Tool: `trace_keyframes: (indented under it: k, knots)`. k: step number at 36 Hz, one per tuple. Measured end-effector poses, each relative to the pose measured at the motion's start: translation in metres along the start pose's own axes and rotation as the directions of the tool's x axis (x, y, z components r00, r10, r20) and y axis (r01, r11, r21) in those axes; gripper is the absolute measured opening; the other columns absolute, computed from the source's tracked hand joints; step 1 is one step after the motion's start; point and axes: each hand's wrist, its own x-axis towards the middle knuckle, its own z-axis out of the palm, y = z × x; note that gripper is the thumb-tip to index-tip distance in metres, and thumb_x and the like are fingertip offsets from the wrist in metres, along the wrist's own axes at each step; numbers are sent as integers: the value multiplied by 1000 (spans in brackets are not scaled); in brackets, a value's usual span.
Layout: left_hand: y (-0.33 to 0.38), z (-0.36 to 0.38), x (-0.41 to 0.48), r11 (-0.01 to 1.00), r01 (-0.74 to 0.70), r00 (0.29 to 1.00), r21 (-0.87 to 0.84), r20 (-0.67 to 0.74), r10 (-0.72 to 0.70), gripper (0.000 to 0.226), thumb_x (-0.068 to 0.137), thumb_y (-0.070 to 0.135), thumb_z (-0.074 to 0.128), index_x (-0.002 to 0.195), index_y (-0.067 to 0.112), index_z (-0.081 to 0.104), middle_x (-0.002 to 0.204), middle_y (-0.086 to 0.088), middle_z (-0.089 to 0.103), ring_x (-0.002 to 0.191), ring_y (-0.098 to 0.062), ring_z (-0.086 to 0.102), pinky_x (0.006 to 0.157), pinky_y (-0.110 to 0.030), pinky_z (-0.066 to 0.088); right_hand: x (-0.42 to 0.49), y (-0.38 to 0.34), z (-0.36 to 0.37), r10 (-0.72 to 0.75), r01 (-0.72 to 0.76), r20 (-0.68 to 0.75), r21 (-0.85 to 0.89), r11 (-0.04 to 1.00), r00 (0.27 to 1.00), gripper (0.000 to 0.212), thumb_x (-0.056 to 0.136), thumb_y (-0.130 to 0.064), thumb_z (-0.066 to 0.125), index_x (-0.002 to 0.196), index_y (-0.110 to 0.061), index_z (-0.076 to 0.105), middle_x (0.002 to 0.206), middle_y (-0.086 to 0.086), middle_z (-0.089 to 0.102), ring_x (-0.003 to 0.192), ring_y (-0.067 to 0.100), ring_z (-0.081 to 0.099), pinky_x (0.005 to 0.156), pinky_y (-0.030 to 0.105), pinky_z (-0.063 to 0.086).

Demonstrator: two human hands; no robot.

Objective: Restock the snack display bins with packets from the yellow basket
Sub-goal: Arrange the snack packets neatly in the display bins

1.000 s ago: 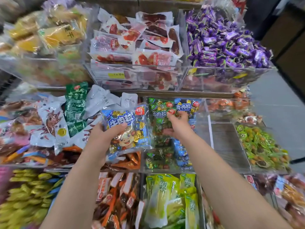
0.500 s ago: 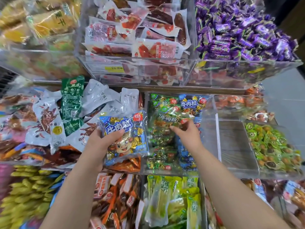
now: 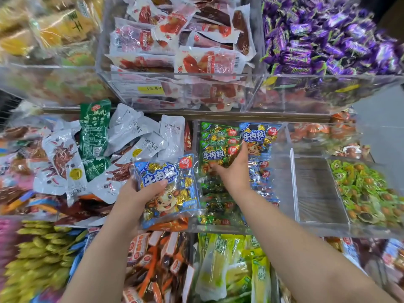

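My left hand [image 3: 135, 193] grips a blue beef-cube packet [image 3: 168, 189] by its left side, thumb across the front, in front of the middle shelf. My right hand [image 3: 234, 173] reaches into the clear bin [image 3: 218, 228] and pinches the lower right corner of a green beef-cube packet [image 3: 215, 155], which lies on a stack of green packets. Blue packets [image 3: 255, 136] of the same kind stand beside them in that bin. The yellow basket is out of view.
Right of the bin is a clear compartment [image 3: 314, 189], then green-wrapped sweets [image 3: 367, 193]. White and green pouches [image 3: 131, 136] pile up on the left. Above are red meat packets [image 3: 181, 40] and purple sweets [image 3: 328, 36]. Lower bins hold yellow and orange snacks.
My right hand has carried the green packet down onto the green stack in the bin. My left hand with the blue packet has shifted slightly right, closer to the bin.
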Motion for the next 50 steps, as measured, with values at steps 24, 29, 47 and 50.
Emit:
trace_keyframes:
  k: [24, 29, 47, 50]
  knots:
    - [4, 10, -1, 999, -14, 1000, 34, -1, 14, 57, 48, 30, 88, 99, 28, 61, 98, -12, 75, 83, -30, 73, 62, -39, 59, -2, 11, -11, -65, 75, 76, -129, 989, 995, 124, 66, -46, 81, 149, -17, -6, 156, 13, 7, 142, 28, 12, 114, 37, 13]
    - [9, 17, -6, 984, -47, 999, 172, 16, 45, 59, 46, 37, 93, 91, 32, 56, 89, 8, 76, 86, -18, 73, 81, -42, 54, -20, 4, -29, 27, -26, 7, -108, 994, 1000, 99, 79, -45, 70, 150, -21, 6, 153, 6, 11, 141, 20, 14, 112, 34, 17]
    - [-12, 70, -7, 924, -103, 995, 368, 44, 93, 26, 79, 52, 71, 86, 26, 68, 89, 6, 75, 90, -19, 69, 87, -44, 54, -74, -38, -115, 38, -83, 170, 267, 960, 985, 61, 71, -27, 81, 122, -34, 48, 91, -5, 55, 90, 21, 60, 86, 36, 49]
    - [-13, 64, -8, 942, -65, 998, 329, 26, 60, 16, 83, 36, 72, 89, 21, 69, 90, -6, 76, 82, -22, 73, 83, -46, 57, -57, -40, -144, 50, -38, -76, 146, 988, 996, 85, 74, -24, 80, 141, -29, 27, 115, -7, 46, 103, 8, 49, 83, 26, 39]
